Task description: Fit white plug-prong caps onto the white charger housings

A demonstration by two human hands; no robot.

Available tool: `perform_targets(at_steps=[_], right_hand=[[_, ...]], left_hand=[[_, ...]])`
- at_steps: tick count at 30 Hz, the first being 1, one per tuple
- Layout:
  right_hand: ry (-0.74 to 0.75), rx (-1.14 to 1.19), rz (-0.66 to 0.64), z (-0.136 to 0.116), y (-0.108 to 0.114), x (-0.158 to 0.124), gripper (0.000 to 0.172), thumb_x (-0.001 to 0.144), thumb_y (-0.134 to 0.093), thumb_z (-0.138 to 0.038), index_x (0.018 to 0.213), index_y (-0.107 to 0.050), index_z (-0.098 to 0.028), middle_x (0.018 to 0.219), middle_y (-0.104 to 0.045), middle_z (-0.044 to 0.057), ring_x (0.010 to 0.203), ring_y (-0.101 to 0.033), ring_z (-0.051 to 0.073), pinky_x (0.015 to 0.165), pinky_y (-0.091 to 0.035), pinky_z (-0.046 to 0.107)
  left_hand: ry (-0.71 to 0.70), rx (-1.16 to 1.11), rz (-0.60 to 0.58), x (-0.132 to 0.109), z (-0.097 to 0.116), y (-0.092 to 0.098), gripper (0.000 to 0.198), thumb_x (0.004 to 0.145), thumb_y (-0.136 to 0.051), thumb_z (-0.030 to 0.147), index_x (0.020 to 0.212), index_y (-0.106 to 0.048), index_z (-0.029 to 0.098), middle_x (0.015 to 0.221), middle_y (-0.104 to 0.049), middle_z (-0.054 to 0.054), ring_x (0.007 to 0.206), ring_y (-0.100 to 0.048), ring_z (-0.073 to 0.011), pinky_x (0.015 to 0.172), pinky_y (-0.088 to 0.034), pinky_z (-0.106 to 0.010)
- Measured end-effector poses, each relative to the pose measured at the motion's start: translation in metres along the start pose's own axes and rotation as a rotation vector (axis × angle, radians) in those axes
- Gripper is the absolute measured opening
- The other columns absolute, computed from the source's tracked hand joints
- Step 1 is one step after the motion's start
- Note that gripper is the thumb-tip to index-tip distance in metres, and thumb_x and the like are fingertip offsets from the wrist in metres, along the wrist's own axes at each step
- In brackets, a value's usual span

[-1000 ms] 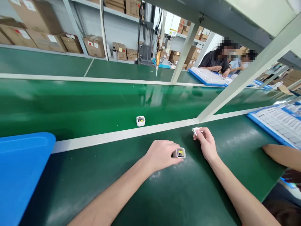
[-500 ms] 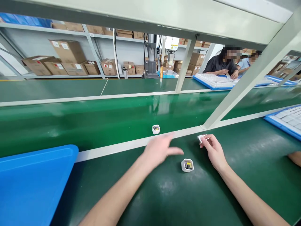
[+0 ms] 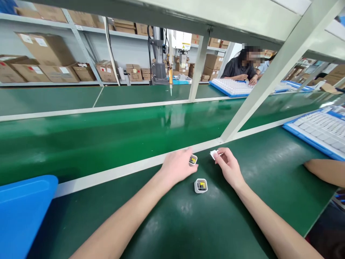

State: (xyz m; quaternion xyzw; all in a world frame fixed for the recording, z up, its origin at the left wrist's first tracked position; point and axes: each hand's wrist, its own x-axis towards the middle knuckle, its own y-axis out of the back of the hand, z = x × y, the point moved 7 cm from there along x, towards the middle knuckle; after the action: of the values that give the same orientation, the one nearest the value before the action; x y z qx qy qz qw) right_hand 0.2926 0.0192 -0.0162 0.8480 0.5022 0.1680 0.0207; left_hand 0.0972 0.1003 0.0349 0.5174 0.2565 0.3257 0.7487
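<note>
In my left hand (image 3: 178,164) is a small white square housing (image 3: 193,160), gripped between thumb and fingers. Yellow and dark parts show inside its top opening. A second white housing (image 3: 201,186) of the same kind stands upright on the green table just below, with nothing touching it. Between thumb and fingertips of my right hand (image 3: 228,164) there is a small flat white piece (image 3: 214,154) with thin prongs, held to the right of the first housing. My fingers partly cover both held things.
A blue tray (image 3: 24,216) lies at the left. Beyond a pale rail runs a green conveyor belt (image 3: 107,133). A slanted post (image 3: 258,82) rises behind my right hand. At right are a tray of white parts (image 3: 320,126) and another person's arm (image 3: 323,172). A co-worker (image 3: 242,66) sits opposite.
My left hand has taken hold of the housing from the belt and brought it over the table near my right hand. The right hand still holds the white piece. The view has shifted.
</note>
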Motion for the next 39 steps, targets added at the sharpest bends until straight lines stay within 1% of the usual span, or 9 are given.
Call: perform_targets(at_steps=[2, 4, 6, 9, 14, 20, 26, 31, 39], right_hand=[[0.094, -0.036, -0.043, -0.012, -0.002, -0.004, 0.027, 0.093, -0.069, -0.051, 0.094, -0.062, -0.025, 0.101, -0.060, 0.004, 0.081, -0.058, 0.019, 0.074, -0.047, 0.034], [0.181, -0.071, -0.107, -0.024, -0.006, -0.009, 0.018, 0.094, -0.069, -0.044, 0.095, -0.064, -0.027, 0.104, -0.059, 0.005, 0.089, -0.058, 0.021, 0.077, -0.048, 0.036], [0.231, -0.097, -0.170, -0.033, -0.011, -0.014, 0.011, 0.095, -0.070, -0.038, 0.098, -0.066, -0.029, 0.104, -0.059, 0.005, 0.092, -0.059, 0.022, 0.078, -0.049, 0.037], [0.248, -0.127, -0.223, -0.043, -0.021, -0.018, 0.007, 0.095, -0.071, -0.035, 0.099, -0.069, -0.030, 0.101, -0.061, 0.005, 0.088, -0.059, 0.022, 0.077, -0.050, 0.038], [0.196, -0.217, -0.333, -0.046, -0.041, -0.021, 0.010, 0.097, -0.067, -0.036, 0.100, -0.072, -0.028, 0.098, -0.063, 0.005, 0.080, -0.059, 0.021, 0.073, -0.050, 0.037], [0.263, -0.262, -0.306, -0.048, -0.043, -0.023, 0.007, 0.099, -0.066, -0.031, 0.100, -0.069, -0.025, 0.097, -0.063, 0.004, 0.080, -0.058, 0.017, 0.074, -0.050, 0.033], [0.315, -0.344, -0.314, -0.050, -0.045, -0.022, 0.003, 0.099, -0.065, -0.027, 0.100, -0.068, -0.025, 0.099, -0.064, 0.004, 0.088, -0.059, 0.019, 0.077, -0.049, 0.033], [0.339, -0.394, -0.324, -0.050, -0.046, -0.022, 0.003, 0.100, -0.064, -0.024, 0.100, -0.067, -0.025, 0.099, -0.064, 0.003, 0.086, -0.058, 0.018, 0.077, -0.048, 0.033], [0.333, -0.464, -0.401, -0.054, -0.046, -0.019, 0.003, 0.099, -0.064, -0.022, 0.099, -0.065, -0.024, 0.099, -0.063, 0.004, 0.090, -0.056, 0.020, 0.077, -0.047, 0.035]], left_hand=[[0.034, 0.013, -0.041, -0.004, 0.010, -0.014, 0.050, 0.084, -0.067, 0.063, 0.110, -0.059, 0.022, 0.100, -0.074, -0.010, 0.094, -0.071, -0.0320, 0.068, -0.046, -0.034], [0.034, -0.020, -0.073, -0.005, 0.011, -0.025, 0.059, 0.079, -0.071, 0.068, 0.112, -0.059, 0.022, 0.105, -0.074, -0.010, 0.098, -0.071, -0.0329, 0.068, -0.045, -0.034], [-0.040, -0.084, -0.087, -0.005, 0.008, -0.032, 0.049, 0.081, -0.073, 0.061, 0.109, -0.061, 0.024, 0.108, -0.074, -0.005, 0.100, -0.070, -0.0292, 0.068, -0.043, -0.032], [-0.108, -0.161, -0.080, -0.004, 0.001, -0.034, 0.031, 0.084, -0.073, 0.052, 0.099, -0.065, 0.027, 0.097, -0.074, 0.002, 0.092, -0.069, -0.0224, 0.064, -0.037, -0.030], [-0.071, -0.165, -0.017, -0.005, -0.002, -0.036, 0.031, 0.084, -0.072, 0.053, 0.087, -0.062, 0.023, 0.090, -0.074, 0.001, 0.082, -0.069, -0.0213, 0.060, -0.030, -0.030], [-0.088, -0.149, 0.037, -0.004, 0.000, -0.040, 0.032, 0.083, -0.072, 0.055, 0.088, -0.064, 0.024, 0.092, -0.075, 0.001, 0.085, -0.071, -0.0235, 0.059, -0.028, -0.031], [-0.112, -0.144, 0.051, -0.004, -0.001, -0.042, 0.033, 0.085, -0.070, 0.056, 0.092, -0.066, 0.025, 0.095, -0.076, 0.001, 0.085, -0.071, -0.0245, 0.058, -0.029, -0.033], [-0.117, -0.145, 0.056, -0.004, 0.000, -0.044, 0.033, 0.084, -0.071, 0.056, 0.093, -0.066, 0.024, 0.095, -0.075, 0.001, 0.087, -0.071, -0.0257, 0.058, -0.031, -0.033], [-0.123, -0.158, 0.040, -0.003, 0.001, -0.046, 0.031, 0.083, -0.072, 0.052, 0.095, -0.066, 0.024, 0.096, -0.075, 0.001, 0.089, -0.071, -0.0255, 0.059, -0.034, -0.033]])
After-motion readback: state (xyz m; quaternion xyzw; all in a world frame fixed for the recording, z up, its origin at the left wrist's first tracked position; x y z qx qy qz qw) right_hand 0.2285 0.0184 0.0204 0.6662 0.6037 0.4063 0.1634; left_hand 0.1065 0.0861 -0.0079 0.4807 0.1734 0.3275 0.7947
